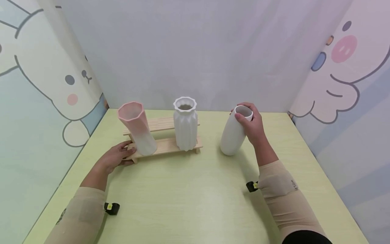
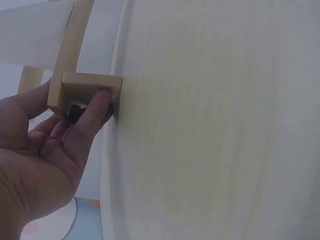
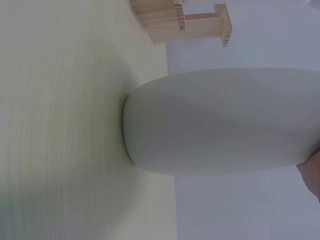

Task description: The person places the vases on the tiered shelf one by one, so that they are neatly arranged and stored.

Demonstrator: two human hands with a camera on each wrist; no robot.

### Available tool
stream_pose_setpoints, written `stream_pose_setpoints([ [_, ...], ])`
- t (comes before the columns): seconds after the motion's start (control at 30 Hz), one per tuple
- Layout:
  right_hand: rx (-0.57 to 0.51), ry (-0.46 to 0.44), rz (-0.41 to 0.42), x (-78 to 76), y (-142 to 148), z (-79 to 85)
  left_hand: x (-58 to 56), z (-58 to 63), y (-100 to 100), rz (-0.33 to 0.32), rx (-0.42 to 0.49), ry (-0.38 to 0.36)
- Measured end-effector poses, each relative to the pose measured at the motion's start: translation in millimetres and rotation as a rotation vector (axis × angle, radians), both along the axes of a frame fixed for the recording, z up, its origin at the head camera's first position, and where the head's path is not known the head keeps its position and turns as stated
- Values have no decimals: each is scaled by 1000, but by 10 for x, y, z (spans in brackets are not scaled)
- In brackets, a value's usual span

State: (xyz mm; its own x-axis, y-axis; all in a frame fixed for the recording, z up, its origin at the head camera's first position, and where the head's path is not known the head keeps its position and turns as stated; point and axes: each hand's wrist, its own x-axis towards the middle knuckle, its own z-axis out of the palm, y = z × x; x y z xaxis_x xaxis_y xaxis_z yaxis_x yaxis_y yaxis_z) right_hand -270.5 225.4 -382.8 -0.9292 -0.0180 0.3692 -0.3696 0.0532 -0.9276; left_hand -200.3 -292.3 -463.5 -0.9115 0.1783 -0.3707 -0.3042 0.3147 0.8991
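With thumb and fingers, my left hand [image 1: 117, 156] grips the left end of a two-step wooden stand [image 1: 166, 146]. The left wrist view shows the fingers around the lower step's end [image 2: 87, 85], close by the table surface. On the lower step stand a pink-to-white twisted vase [image 1: 138, 130] at the left and a white fluted vase [image 1: 186, 128] with a scalloped rim at the right. My right hand [image 1: 253, 125] holds a smooth white vase [image 1: 231, 137] around its upper part, right of the stand. In the right wrist view this vase's base [image 3: 135, 127] is at the tabletop.
The pale yellow-green table [image 1: 189, 196] runs back to a plain light curtain [image 1: 195, 54]. Cartoon-printed panels flank it on the left [image 1: 45, 84] and right [image 1: 341, 88]. A small black device [image 1: 112, 208] is by the left sleeve, another [image 1: 252, 186] by the right.
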Motion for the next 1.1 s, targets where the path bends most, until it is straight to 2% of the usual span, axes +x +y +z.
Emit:
stream_pose_setpoints([
  [0.57,-34,44,10,108,-24,-11,5,10,-15,-3,-5,5],
  [0.8,81,27,-39,93,-23,39,9,-6,-10,-4,15,7],
  [1.1,199,-2,-122,55,-6,81,5,2,-13,-9,-6,5],
])
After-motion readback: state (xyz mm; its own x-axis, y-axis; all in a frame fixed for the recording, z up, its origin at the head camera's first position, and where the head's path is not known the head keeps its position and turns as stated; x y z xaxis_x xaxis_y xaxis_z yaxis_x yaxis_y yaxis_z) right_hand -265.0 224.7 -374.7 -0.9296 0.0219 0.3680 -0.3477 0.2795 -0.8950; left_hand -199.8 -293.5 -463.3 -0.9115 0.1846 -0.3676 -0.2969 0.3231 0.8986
